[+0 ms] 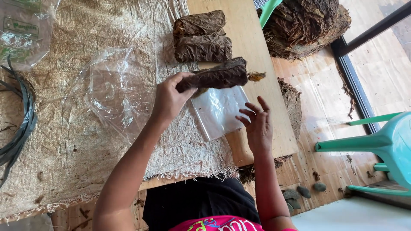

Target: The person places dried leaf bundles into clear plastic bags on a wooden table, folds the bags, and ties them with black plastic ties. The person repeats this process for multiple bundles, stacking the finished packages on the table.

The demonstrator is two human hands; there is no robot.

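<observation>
My left hand (pixel 169 99) is clamped on the near end of a dark rolled leaf bundle (pixel 216 76), holding it up over the clear plastic sheet (pixel 218 112). My right hand (pixel 257 124) hovers open just below the roll, fingers spread, holding nothing. Two more bundles (pixel 201 37) lie beyond my grip.

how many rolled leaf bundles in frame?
3: one in the left hand, bundle; two stacked on the board, upper, lower. The basket's leaf pile may hide more.
</observation>
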